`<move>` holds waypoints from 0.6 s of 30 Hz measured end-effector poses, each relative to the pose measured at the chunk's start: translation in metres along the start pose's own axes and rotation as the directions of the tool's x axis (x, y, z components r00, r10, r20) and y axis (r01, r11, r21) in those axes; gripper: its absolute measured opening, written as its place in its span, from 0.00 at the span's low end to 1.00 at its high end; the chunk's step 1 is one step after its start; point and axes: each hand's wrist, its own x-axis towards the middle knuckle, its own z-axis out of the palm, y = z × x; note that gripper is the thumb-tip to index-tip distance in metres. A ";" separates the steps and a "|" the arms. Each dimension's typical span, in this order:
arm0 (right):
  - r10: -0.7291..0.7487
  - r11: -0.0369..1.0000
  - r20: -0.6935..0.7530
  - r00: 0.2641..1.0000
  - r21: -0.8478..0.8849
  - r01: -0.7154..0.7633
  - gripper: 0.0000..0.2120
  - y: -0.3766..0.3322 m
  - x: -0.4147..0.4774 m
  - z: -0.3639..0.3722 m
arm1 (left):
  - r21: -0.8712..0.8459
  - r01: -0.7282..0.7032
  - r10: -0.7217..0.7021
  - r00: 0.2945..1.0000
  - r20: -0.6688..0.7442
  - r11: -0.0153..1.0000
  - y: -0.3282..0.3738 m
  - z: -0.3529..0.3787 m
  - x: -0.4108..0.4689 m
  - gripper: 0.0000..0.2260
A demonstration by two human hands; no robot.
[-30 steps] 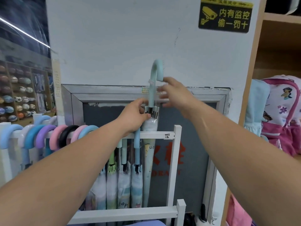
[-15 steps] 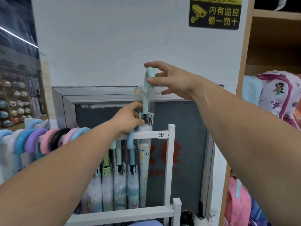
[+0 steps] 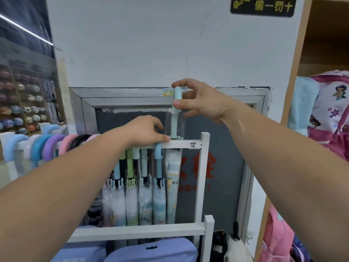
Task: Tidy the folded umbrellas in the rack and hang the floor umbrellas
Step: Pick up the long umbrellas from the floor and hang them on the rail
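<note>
1. At 1 o'clock from the frame's centre: right grip (image 3: 200,102) closed on the mint umbrella (image 3: 172,186), thumb and fingertips pinching the top of its handle (image 3: 174,127).
2. Stands upright in a clear sleeve, handle above the white rack's top rail (image 3: 186,145), canopy hanging behind that rail at the right end of the row.
3. At 9 o'clock of the handle's base: left grip (image 3: 145,132) resting on the rail, fingertips touching the base. Cannot tell whether curled round it or merely pressing.
4. At 9 o'clock of the held canopy: several folded umbrellas (image 3: 145,201) hooked on the same rail, side by side and touching.
5. Farther toward 9 o'clock: a row of curved handles (image 3: 47,148) in blue, lilac, pink and black.
6. At 6 o'clock: lower rail (image 3: 136,232), with lilac bags (image 3: 153,251) beneath.
7. At 3 o'clock: pink backpack (image 3: 334,110). Toward 1 o'clock, at the top edge: black sign (image 3: 262,6) with yellow characters.
</note>
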 end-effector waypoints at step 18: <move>0.129 0.891 0.226 0.965 -0.453 -0.013 0.32 0.056 0.003 0.066 | 0.168 -0.132 0.121 0.990 0.071 0.977 -0.046 -0.002 -0.019 0.43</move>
